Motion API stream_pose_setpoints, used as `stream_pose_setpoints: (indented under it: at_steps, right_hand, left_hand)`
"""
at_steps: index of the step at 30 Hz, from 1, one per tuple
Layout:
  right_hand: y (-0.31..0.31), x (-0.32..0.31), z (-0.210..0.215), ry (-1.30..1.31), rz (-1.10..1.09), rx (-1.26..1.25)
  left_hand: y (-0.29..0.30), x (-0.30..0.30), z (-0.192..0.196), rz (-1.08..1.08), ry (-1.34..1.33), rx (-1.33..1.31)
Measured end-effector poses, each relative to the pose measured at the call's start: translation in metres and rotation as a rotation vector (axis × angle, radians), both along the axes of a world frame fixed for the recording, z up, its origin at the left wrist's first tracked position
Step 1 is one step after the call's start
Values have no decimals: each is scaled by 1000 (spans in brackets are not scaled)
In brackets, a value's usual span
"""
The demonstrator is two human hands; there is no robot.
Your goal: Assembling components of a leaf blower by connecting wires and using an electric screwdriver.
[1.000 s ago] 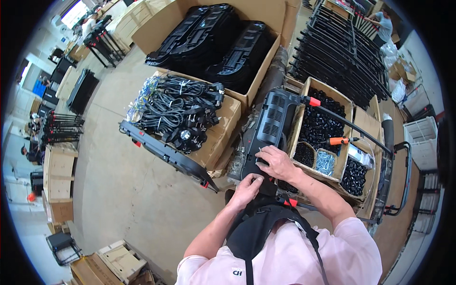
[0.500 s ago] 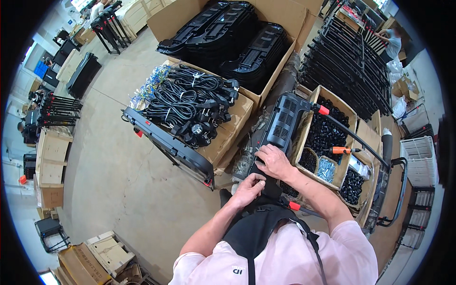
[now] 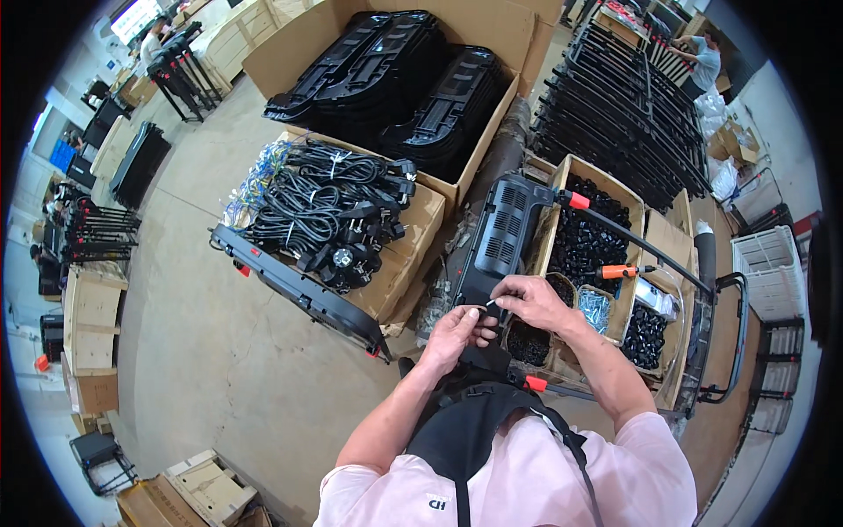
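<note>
Both hands are working at the near end of the black vented housing, which is lying across the open cartons in front of the person, between the cable carton and the partitioned box of parts. Right hand is pinching a small pale piece, looks like a screw or clip, too small to tell, grip narrow on it right at the housing's lower edge. Left hand is cupping the same end from below, fingers curled against it, steadying it. Reads as a fastener-fitting step, early in that unit. Next move is calling for lining the small piece up with its hole while the left hand is keeping the housing from sliding. Orange-handled screwdriver is lying on the parts box, just beside the tray of silver screws. Bundled black cables are sitting in the carton to the left, untouched.
</note>
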State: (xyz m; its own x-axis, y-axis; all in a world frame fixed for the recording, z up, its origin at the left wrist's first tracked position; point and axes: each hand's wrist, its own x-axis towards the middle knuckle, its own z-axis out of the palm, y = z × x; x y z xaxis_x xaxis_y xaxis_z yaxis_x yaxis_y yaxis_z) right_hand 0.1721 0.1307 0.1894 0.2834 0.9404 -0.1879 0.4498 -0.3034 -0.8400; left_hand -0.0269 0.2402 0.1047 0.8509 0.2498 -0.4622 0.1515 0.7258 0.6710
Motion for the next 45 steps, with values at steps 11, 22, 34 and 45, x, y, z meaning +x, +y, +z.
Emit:
stream_pose_setpoints:
  at_steps: [11, 22, 34, 45]
  right_hand:
    - [-17, 4, -23, -186, 15, 121]
    - [6, 32, -25, -592, -11, 309]
    - [108, 141, -71, -731, 47, 327]
    - [124, 142, -80, -907, 175, 311]
  left_hand:
    - [-4, 35, -2, -145, 60, 48]
    - [-5, 80, 5, 74, 74, -79]
    - [-37, 33, 4, -76, 136, -63]
    - [-51, 49, 4, -116, 170, -27]
